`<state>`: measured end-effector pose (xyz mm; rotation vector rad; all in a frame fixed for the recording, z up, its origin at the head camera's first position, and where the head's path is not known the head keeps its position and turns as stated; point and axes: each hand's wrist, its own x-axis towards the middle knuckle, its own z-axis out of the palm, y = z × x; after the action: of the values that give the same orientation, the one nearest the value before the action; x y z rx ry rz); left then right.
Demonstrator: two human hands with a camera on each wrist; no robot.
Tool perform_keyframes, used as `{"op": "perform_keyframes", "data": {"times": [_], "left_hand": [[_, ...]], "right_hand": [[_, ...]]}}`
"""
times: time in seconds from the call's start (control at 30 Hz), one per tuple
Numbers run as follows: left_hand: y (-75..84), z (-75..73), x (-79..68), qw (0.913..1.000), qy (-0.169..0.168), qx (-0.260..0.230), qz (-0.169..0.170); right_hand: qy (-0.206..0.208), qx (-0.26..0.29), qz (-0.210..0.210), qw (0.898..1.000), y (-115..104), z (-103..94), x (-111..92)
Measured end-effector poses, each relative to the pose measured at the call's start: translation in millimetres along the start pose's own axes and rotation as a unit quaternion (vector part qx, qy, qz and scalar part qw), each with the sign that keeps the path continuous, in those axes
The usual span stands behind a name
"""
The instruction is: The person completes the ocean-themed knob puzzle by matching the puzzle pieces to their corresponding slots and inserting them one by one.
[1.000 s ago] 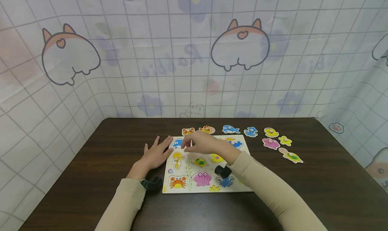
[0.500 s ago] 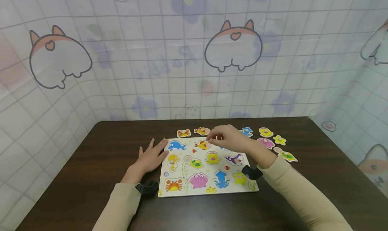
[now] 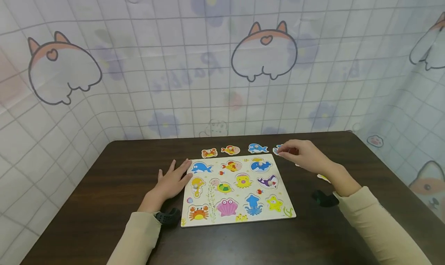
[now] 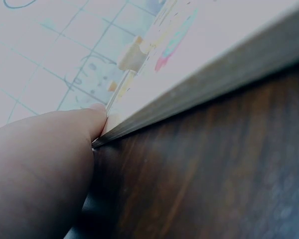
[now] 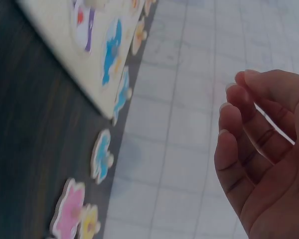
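My left hand (image 3: 168, 186) lies with fingers spread at the left edge of a white sea-animal puzzle board (image 3: 227, 178); its thumb touches the board's side in the left wrist view. Over the table behind the board's right corner hovers my right hand (image 3: 307, 155). Its fingers are loosely bent and hold nothing, as the right wrist view shows. Nearest to it is a blue squid piece (image 3: 276, 150), partly covered by the fingertips. Knobbed pieces sit in the board: a yellow seahorse (image 3: 197, 184), a blue whale (image 3: 260, 167) and a purple whale (image 3: 267, 183).
Behind the board lie a crab piece (image 3: 209, 153), a fish piece (image 3: 230, 150) and a blue dolphin piece (image 3: 258, 148). A pink shell piece (image 5: 69, 211) and a yellow piece (image 5: 88, 224) lie farther right. A patterned cloth (image 3: 174, 83) hangs around the dark table (image 3: 121, 187).
My right hand has swept rightward from above the board's upper left, past the dolphin piece, to the squid piece. The left hand keeps its place at the board. The head view has shifted slightly.
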<state>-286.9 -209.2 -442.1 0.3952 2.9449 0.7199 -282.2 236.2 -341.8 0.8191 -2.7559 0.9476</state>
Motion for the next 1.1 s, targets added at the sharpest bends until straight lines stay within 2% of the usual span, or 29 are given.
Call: {"op": "perform_keyframes", "data": {"times": [0.23,0.47,0.73,1.1], "left_hand": [[-0.1,1.0,0.3,1.0,0.002,-0.005,0.001],[1.6,0.1,-0.2,1.0,0.001,-0.008,0.005],[1.1,-1.5,-0.6,1.0,0.002,-0.004,0.003],[0.1,-0.2,-1.8,1.0,0.003,-0.002,0.002]], "right_hand": [[0.022,-0.008,0.055,0.998,33,-17.5,-17],[0.008,-0.013,0.129,0.991,64,-26.4,-38],[-0.02,-0.036,0.146,0.988,96,-30.4,-58],[-0.058,-0.011,0.195,0.979,113,-30.1,-74]]}}
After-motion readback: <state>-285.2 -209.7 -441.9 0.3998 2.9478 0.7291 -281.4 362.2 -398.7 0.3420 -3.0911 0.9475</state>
